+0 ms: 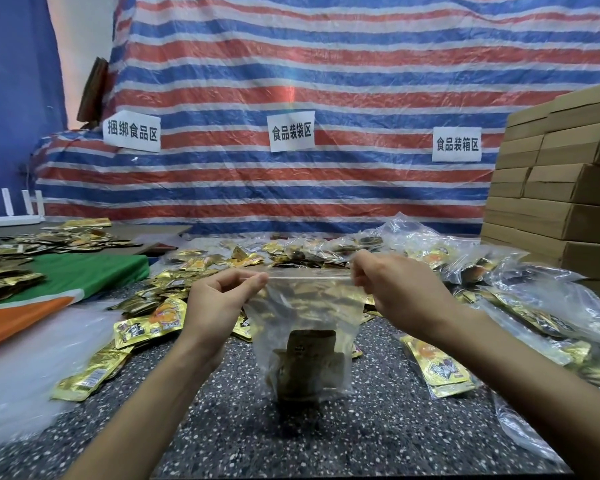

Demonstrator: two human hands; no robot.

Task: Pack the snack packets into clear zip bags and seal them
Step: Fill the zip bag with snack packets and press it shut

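Speckled dark tabletop (326, 438) is carrying loose gold snack packets (149, 327), lying scattered across its middle and left. A green-and-orange cloth (84, 275) is lying at the left, translucent plastic (21, 358) is lying nearer, and filled clear bags (534, 306) are lying heaped at the right.

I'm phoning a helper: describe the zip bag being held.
Under the striped red-and-blue tarp wall, on the speckled dark table, stands a clear plastic zip bag. Unlike bags heaped at right, the left hand and right hand pinch its top strip.
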